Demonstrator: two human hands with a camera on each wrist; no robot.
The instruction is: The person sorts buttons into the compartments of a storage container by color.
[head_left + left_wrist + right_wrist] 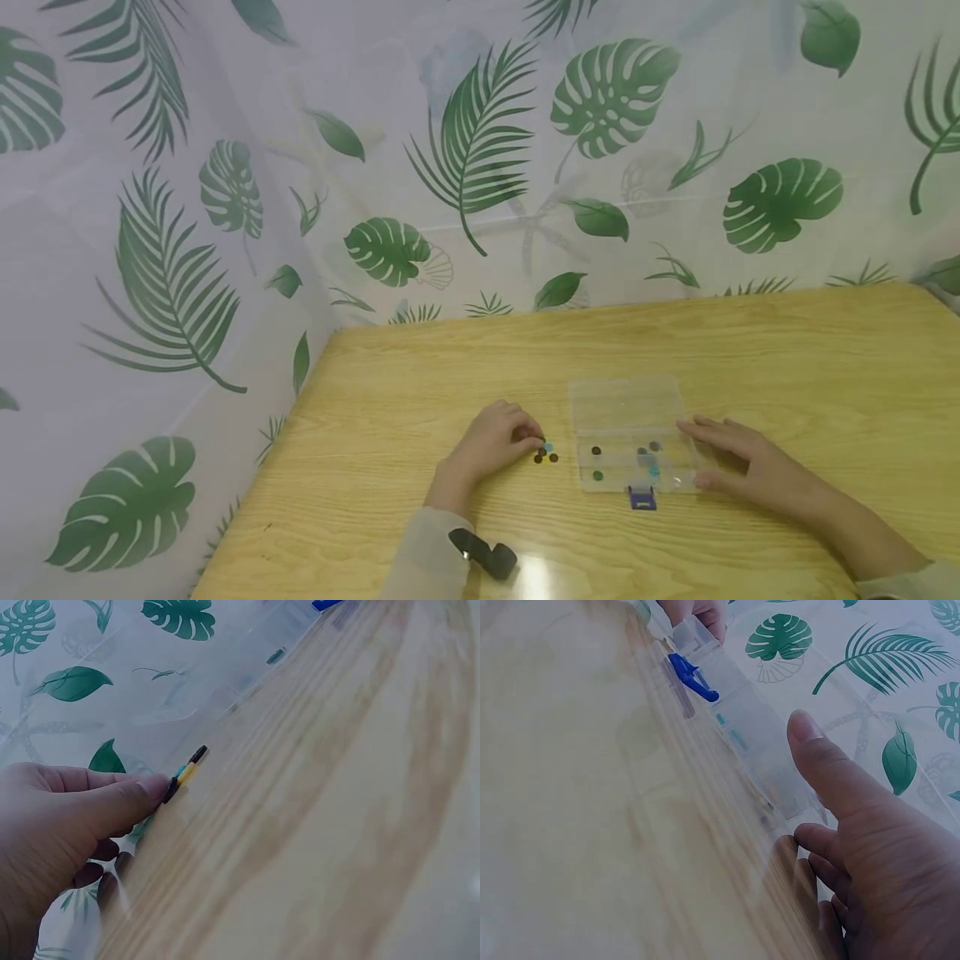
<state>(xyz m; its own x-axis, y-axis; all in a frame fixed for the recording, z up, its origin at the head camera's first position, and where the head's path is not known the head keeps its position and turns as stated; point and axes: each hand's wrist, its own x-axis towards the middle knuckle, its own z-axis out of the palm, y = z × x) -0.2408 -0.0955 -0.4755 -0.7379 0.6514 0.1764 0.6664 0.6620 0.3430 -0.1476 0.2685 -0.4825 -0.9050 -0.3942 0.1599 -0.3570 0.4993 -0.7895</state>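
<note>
My left hand bends over a small pile of round buttons, thumb and forefinger pinching at a dark button on its edge. Beside those fingertips lie a light blue button and brown buttons. A clear plastic compartment box stands just to the right, its lid folded back. Inside are a brown button, a green button, dark ones and light blue ones in separate compartments. My right hand rests at the box's right side, fingers extended and thumb apart by the near corner.
A blue latch sticks out from the box's front edge. The wood-grain table ends against a leaf-patterned cloth at the back and left. A black strap with a device sits at my left sleeve.
</note>
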